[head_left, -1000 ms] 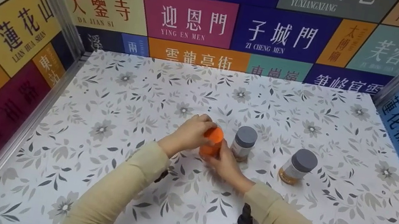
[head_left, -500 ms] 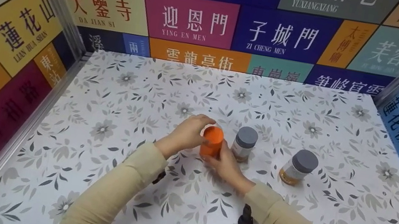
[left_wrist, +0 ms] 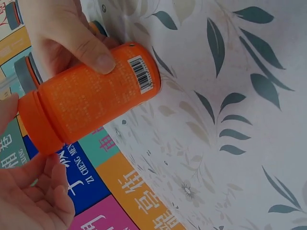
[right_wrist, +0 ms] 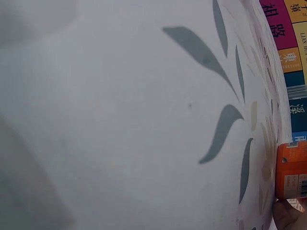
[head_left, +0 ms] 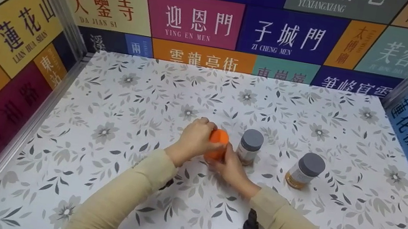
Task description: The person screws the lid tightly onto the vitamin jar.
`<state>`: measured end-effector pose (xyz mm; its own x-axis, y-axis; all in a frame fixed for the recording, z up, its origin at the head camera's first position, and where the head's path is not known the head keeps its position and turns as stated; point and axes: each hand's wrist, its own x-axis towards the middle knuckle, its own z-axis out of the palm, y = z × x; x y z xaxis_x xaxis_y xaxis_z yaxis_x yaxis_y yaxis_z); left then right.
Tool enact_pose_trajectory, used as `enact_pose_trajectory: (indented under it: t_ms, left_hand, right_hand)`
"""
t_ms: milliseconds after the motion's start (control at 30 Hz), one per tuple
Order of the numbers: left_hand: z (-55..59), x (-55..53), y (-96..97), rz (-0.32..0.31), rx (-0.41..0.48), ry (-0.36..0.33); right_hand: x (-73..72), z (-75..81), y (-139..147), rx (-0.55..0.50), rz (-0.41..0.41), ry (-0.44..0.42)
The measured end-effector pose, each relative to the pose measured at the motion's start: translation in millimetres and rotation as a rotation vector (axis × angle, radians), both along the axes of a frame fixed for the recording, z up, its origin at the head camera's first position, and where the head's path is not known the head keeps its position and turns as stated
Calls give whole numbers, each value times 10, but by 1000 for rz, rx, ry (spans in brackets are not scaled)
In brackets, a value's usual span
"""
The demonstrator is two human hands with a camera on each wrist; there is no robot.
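Observation:
An orange bottle (left_wrist: 96, 96) with a barcode label stands upright on the floral tabletop. Its orange cap (head_left: 220, 136) is pinched by my left hand (head_left: 194, 138), the thumb on the near side and the fingers at the back. Lower down, my right hand (head_left: 233, 172) grips the bottle's body from the right. In the left wrist view, the right thumb (left_wrist: 103, 62) presses on the body and the left fingers (left_wrist: 41, 191) touch the cap's rim. Only the bottle's lower part and a bit of the right hand show in the right wrist view.
Just right of the hands stands a grey-capped bottle (head_left: 250, 147). A second grey-capped bottle (head_left: 305, 170) is further right. Dark wrist gear (head_left: 251, 223) hangs below the right sleeve. Panels (head_left: 191, 18) with printed characters wall in the table's back and sides.
Half a second ago my left fingers were spread wider and further back from the cap; now they close on it again. My right hand and the bottle stay in place.

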<state>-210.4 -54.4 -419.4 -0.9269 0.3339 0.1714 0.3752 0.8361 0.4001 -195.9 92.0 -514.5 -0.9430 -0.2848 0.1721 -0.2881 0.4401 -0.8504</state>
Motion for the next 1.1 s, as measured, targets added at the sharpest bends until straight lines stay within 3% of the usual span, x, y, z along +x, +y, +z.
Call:
enact_pose_trajectory:
  t_ms: [167,367,467,600,767,867,933,1100]
  left_hand:
    - [47,-43,-50,-126,18,-94]
    - [82,-103,-133,-314,2,-110]
    - [93,-117,-161,-360,-4,-127]
    - [98,-95,-121,-289,3,-126]
    - [50,-27,-13,-90,-39,57]
    - [11,3,27,-16,-75,148]
    - [-2,9,34,-4,-89,158]
    - [26,-20,3,-73,-37,45]
  right_hand:
    - [-2,2,-1,21,5,14]
    - [-12,-4,-4,18,14,15]
    - [-13,1,-2,1,20,11]
    - [-5,9,10,-5,30,13]
    - [-7,5,7,-11,32,14]
    - [-9,6,0,0,20,6]
    - [-7,7,-2,8,16,6]
    - [-8,4,1,2,16,1]
